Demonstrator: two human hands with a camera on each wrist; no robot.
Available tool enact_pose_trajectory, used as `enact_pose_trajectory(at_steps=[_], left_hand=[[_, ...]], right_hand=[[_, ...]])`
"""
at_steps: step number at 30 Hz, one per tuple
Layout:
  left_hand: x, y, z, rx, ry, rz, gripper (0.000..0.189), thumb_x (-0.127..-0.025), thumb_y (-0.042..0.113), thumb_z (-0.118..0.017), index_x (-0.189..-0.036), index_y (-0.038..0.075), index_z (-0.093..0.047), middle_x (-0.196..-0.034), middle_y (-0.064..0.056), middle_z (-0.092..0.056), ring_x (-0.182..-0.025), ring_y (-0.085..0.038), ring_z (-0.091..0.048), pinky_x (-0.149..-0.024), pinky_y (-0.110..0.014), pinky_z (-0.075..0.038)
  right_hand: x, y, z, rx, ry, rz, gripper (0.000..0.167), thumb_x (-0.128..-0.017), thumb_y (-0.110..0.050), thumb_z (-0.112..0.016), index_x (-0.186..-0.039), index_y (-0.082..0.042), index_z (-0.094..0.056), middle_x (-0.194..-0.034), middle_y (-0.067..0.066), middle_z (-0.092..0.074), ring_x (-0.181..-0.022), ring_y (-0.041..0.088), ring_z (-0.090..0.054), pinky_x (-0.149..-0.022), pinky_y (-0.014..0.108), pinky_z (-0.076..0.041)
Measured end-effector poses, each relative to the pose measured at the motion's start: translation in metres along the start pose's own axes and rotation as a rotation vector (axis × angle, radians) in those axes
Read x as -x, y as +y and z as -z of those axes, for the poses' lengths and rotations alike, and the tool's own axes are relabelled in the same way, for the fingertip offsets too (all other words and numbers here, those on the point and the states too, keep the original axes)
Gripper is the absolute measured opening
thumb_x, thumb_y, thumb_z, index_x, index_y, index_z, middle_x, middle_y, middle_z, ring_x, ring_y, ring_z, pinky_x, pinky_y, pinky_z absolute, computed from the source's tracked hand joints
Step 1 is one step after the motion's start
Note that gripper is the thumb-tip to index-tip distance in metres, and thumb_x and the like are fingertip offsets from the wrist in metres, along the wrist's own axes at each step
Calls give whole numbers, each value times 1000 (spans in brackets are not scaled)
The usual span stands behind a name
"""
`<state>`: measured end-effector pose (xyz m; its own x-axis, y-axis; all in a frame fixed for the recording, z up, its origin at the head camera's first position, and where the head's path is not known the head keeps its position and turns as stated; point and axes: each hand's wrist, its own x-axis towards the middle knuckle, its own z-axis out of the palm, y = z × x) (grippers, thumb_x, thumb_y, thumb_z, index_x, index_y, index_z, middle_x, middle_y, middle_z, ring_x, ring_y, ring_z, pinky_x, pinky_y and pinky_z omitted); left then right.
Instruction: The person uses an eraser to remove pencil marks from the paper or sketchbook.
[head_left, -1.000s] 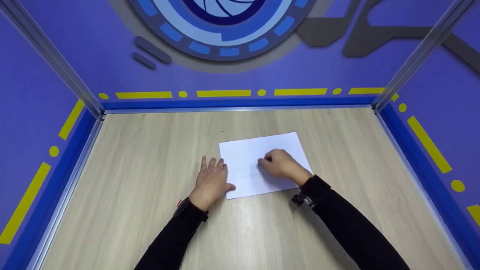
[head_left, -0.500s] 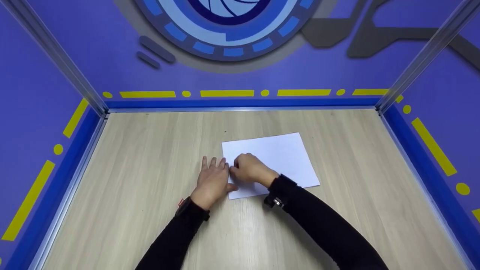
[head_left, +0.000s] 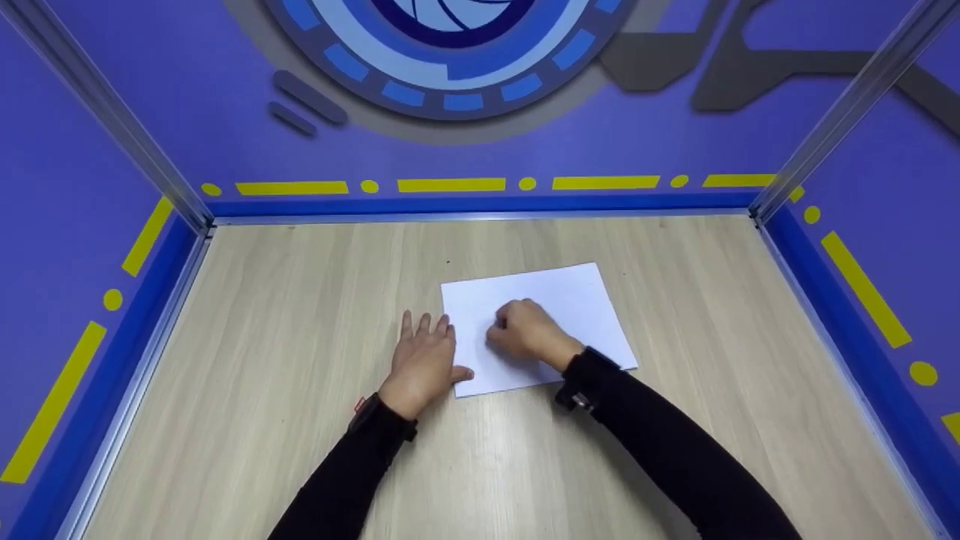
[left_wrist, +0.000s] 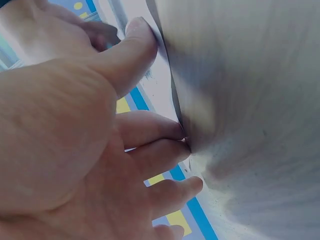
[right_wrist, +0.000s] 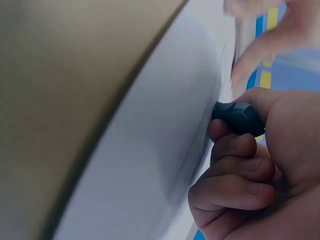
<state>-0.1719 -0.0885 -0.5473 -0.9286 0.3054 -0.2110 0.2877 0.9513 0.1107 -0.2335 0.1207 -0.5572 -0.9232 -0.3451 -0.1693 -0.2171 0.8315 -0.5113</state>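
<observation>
A white sheet of paper [head_left: 568, 296] lies slightly turned on the wooden table [head_left: 322, 285]. My left hand [head_left: 421, 364] rests flat at its left edge, fingers spread, the thumb on the paper's near left corner. My right hand [head_left: 531, 331] is over the left-middle part of the sheet with its fingers curled. Pinched between its thumb and index finger in the right wrist view is a small dark eraser [right_wrist: 241, 117], its tip against the paper; the head view hides it behind the hand. Faint lines run across the sheet near that tip.
Blue-purple panels [head_left: 187, 90] with yellow marks wall the table at the back and both sides. A metal rail [head_left: 480, 217] runs along the back edge. The black sleeves carry wrist cameras.
My right hand has swept left across the paper to near the left hand, then partly back to the right. The left hand and the sheet have stayed in place.
</observation>
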Motion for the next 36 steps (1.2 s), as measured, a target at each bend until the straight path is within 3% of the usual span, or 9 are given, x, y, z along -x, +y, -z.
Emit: enact_pose_trajectory(at_steps=[8,13,19,26,30,34,36], left_hand=[[0,0,-1,-10,-22,7,95,-96,63,-76,-162,-1,-52,-175,-18,-45,-167,-43,-36,-140,-67,-13],[1,0,-1,-3,-23,7,95,-97,63,-75,-162,-2,-52,-175,-20,-45,-167,-45,-36,-140,-68,-12],[0,-1,-1,9,-37,-3,95,-98,62,-74,-163,-2,-50,-176,-20,-42,-168,-45,-34,-140,-67,-9],[-1,-8,1,44,-35,-68,98,-96,62,-78,-163,-4,-49,-176,-22,-42,-168,-47,-32,-139,-69,-11],[1,-17,2,129,-22,-97,92,-102,57,-74,-164,-4,-48,-176,-24,-41,-166,-47,-35,-139,-68,-17],[-3,-25,7,198,52,-97,73,-110,48,-66,-160,-3,-54,-170,-25,-49,-160,-45,-47,-136,-66,-30],[-6,-28,11,210,71,-97,74,-109,49,-67,-161,-1,-54,-170,-25,-49,-160,-44,-48,-134,-64,-33]], right_hand=[[36,82,42,-42,96,-78,38,-90,-17,-65,-63,-19,-40,-63,-6,-35,-61,16,-37,-59,31,-30],[50,113,57,-38,102,-170,37,-93,-20,-66,-63,-17,-46,-62,-5,-40,-61,16,-42,-60,32,-32],[53,118,60,-38,84,-179,34,-94,-24,-66,-64,-17,-49,-65,-4,-44,-65,18,-45,-63,32,-34],[54,116,59,-33,81,-209,35,-95,-24,-67,-65,-17,-51,-66,-3,-45,-68,20,-47,-65,33,-36],[53,117,59,-32,68,-210,34,-95,-24,-67,-66,-16,-52,-68,-2,-47,-70,20,-49,-65,34,-36],[52,116,60,-25,61,-207,32,-96,-25,-67,-67,-16,-55,-70,-1,-48,-71,20,-50,-65,34,-37],[51,116,60,-25,61,-206,33,-95,-24,-67,-66,-15,-53,-69,-2,-47,-70,20,-48,-64,33,-36]])
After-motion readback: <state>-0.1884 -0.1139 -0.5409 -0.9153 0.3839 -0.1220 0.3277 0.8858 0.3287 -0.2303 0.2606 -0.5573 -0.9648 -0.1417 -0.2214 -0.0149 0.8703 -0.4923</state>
